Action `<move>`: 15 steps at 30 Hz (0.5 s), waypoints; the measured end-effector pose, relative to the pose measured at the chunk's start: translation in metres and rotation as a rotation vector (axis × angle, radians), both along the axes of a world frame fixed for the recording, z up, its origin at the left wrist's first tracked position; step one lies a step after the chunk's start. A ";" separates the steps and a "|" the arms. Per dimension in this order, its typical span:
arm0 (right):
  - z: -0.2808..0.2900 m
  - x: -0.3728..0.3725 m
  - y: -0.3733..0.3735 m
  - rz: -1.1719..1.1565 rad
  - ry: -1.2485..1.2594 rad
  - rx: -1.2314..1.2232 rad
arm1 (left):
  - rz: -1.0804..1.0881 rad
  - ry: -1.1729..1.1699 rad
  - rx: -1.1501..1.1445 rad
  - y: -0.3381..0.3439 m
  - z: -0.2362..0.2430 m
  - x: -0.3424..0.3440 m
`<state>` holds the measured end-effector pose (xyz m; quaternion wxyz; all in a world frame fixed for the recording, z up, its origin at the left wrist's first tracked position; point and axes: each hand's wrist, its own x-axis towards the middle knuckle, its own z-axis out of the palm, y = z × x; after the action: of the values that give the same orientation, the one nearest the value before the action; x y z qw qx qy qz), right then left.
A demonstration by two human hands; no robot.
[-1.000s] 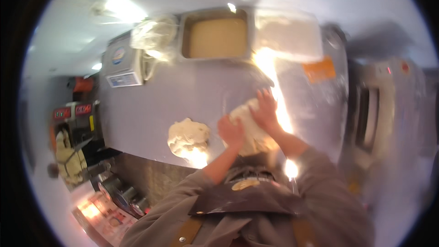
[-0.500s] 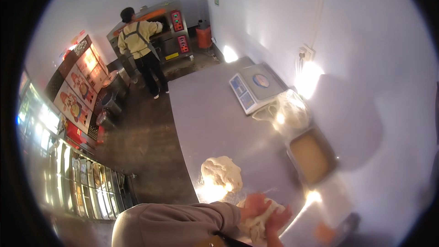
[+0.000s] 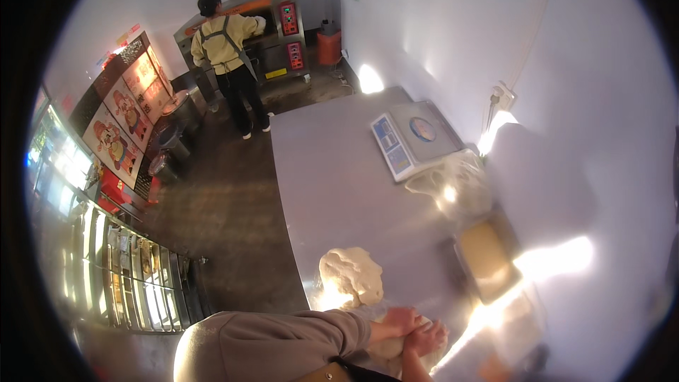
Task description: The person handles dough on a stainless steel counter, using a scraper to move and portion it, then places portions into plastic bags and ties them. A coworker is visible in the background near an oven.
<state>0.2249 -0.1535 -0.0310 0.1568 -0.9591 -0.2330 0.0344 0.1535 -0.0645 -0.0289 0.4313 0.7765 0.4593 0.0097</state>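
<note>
My left hand (image 3: 402,320) and my right hand (image 3: 426,340) are close together on a lump of pale dough (image 3: 388,349) at the near edge of the table. Both sets of fingers are curled over and pressed into it, and they cover much of its top. Just beyond my left forearm rests a second, larger lump of dough (image 3: 351,274), brightly sunlit on its lower left side. Neither hand touches that larger lump.
A grey table (image 3: 332,191) holds a scale (image 3: 414,138), a clear plastic bag (image 3: 456,187) and a tub of tan contents (image 3: 484,247) along the wall. A person (image 3: 223,49) stands at an oven (image 3: 279,35) in the back.
My hands have come closer together and now press down over the dough, which showed more between them before. The whole view has shifted slightly. At the oven, the person stays in place.
</note>
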 end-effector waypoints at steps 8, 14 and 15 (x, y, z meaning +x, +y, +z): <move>-0.005 0.007 0.008 0.061 0.000 -0.083 | -0.263 -0.081 0.141 -0.009 0.003 -0.051; 0.008 0.016 0.008 0.113 0.158 -0.147 | -0.495 -0.060 0.233 -0.021 0.009 -0.105; 0.012 0.017 0.007 0.119 0.183 -0.168 | -0.555 -0.052 0.224 -0.022 0.010 -0.119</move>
<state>0.2417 -0.1463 -0.0193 0.0940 -0.9463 -0.2704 0.1502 0.0345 -0.0862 -0.0189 0.3409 0.9146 0.2143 -0.0381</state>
